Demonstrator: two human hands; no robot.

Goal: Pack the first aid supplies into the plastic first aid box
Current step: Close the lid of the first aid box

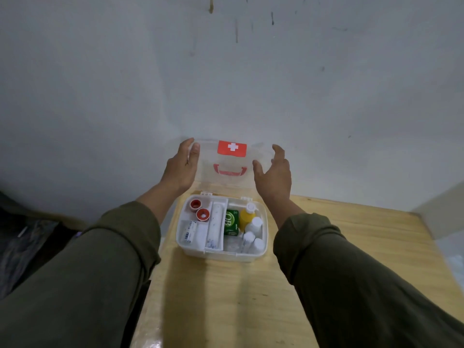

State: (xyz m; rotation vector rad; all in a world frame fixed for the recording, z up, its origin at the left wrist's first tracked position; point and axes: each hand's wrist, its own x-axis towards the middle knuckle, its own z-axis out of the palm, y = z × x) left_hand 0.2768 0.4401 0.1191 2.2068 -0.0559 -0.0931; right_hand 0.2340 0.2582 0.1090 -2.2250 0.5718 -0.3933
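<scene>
The clear plastic first aid box (221, 254) stands open on a wooden table. Its lid (208, 172), with a red cross label and red handle, is raised upright against the wall. My left hand (182, 167) grips the lid's left edge. My right hand (275, 172) is at the lid's right edge with fingers spread, apparently just off it. Inside lie two red tape rolls (199, 209), white bandage rolls (193, 233), a long white roll (215, 223) in the tray, a green box (232, 222), a yellow bottle (246, 216) and white bottles (253, 234).
The wooden table (326, 272) ends at the left beside the box and at the right near a pale wall. A grey wall rises directly behind the lid. Dark clutter (27, 237) lies on the floor to the left.
</scene>
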